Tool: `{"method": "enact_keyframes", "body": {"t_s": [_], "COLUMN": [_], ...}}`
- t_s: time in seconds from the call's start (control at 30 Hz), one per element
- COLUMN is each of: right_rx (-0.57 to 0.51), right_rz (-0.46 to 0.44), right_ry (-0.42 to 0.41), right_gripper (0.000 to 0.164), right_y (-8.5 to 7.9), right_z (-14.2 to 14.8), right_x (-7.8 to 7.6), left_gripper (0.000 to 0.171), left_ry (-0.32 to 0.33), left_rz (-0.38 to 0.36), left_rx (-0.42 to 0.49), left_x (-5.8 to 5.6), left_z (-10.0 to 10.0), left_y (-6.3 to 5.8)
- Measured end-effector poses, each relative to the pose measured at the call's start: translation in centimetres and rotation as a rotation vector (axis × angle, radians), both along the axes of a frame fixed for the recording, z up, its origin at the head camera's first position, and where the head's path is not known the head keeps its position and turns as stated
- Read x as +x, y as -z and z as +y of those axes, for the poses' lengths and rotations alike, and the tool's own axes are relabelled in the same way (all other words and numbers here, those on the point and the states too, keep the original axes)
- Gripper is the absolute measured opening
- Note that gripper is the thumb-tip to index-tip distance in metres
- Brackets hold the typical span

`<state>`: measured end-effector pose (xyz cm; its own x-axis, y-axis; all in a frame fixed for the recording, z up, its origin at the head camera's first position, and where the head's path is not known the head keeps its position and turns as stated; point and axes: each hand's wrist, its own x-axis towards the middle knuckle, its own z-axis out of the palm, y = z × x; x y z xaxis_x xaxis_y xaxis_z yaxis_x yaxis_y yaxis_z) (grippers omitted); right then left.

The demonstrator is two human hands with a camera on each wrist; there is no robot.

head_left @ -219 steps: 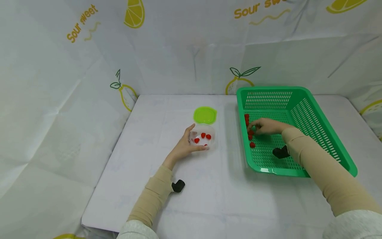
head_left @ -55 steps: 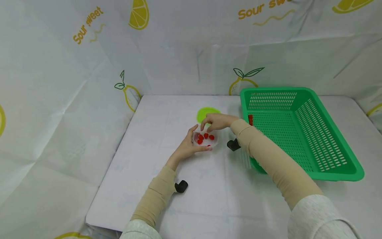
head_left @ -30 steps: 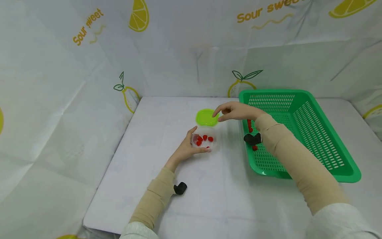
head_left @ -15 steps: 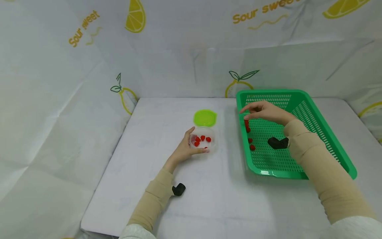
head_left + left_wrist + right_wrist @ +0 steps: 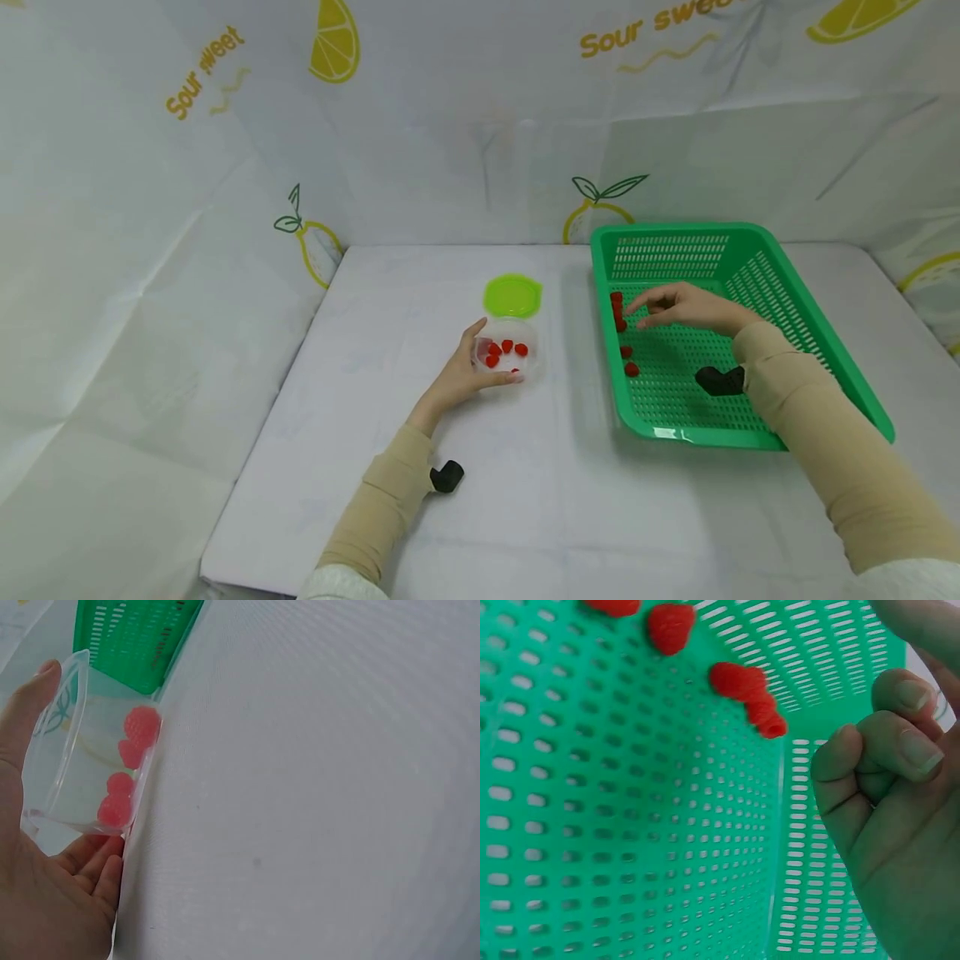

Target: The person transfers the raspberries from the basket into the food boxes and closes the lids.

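My left hand [image 5: 456, 379] holds a clear plastic tub [image 5: 88, 761] on the table, thumb on one side and fingers round the other. Several red raspberries [image 5: 142, 726] lie on the bottom of the tub. Inside the green basket [image 5: 678, 436], my right hand [image 5: 693, 308] hovers with thumb and index finger apart and nothing between them. A row of raspberries [image 5: 617, 310] lies along the basket's left wall, just left of those fingertips. Nearer the front, a single raspberry [image 5: 632, 369] sits by the same wall. The right wrist view shows the other fingers of that hand bent.
A lime-green lid [image 5: 513, 296] lies on the white-covered table [image 5: 480, 500] right behind the tub. The basket's raised rim stands between the tub and the raspberries in it. A lemon-printed sheet [image 5: 450, 125] hangs behind and at the left.
My right hand has moved from over the tub, past the lid, rightward and down into the basket. The tub holds more raspberries than 7.3 seconds ago. My left hand has stayed on it.
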<state>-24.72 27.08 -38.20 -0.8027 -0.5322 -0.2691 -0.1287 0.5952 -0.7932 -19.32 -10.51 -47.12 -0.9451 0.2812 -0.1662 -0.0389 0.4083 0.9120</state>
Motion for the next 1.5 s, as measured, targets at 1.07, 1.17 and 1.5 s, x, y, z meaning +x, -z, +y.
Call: {"method": "enact_keyframes", "body": {"t_s": [1.07, 1.17, 1.5], "right_rx": [0.263, 0.278, 0.339], "right_rz": [-0.115, -0.096, -0.085], "right_ry": [-0.212, -0.225, -0.281], "right_gripper": [0.031, 0.031, 0.032], "right_y": [2.4, 2.4, 2.6], "right_z": [-0.7, -0.7, -1.1], "right_x": [-0.7, -0.7, -0.7], "left_gripper": [0.105, 0.104, 0.103], "left_ry": [0.0, 0.001, -0.008], "left_rz": [-0.001, 0.004, -0.002], "left_rx": [-0.009, -0.014, -0.017], "left_x": [-0.3, -0.3, -0.2], "left_z": [-0.2, -0.1, 0.0], "left_y": [0.0, 0.0, 0.0]}}
